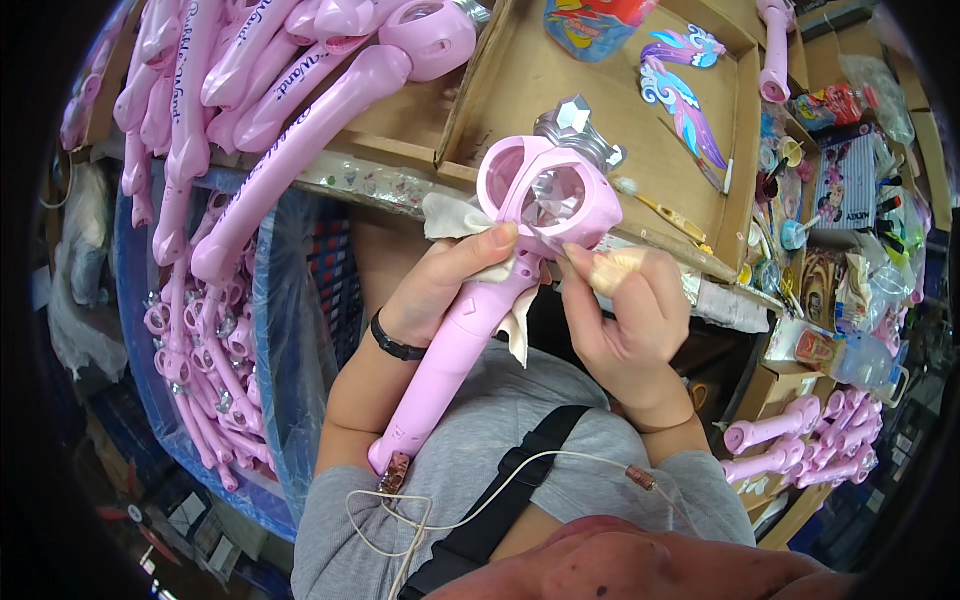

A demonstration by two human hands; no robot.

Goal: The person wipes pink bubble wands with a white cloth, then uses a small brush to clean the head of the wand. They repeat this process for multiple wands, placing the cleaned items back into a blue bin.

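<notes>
A pink plastic bubble wand (469,330) slants across the middle, its hollow head up, with a clear faceted gem (555,199) inside and a silver crown piece (577,131) on top. My left hand (442,289) grips the wand's neck with a white cloth (457,217) between, thumb on the base of the head. My right hand (634,322) pinches a small thin tool at the lower edge of the head; its tip is too small to name. Something pale yellowish (615,270) lies within the curled fingers of that hand.
Pink wands are heaped at upper left (300,82) and in a blue plastic-lined bin (277,360). A cardboard tray (525,82) holds purple-blue wing pieces (686,112), fine brushes and a small brush with a yellow handle (664,214). Paint pots and more wands (817,442) stand at right.
</notes>
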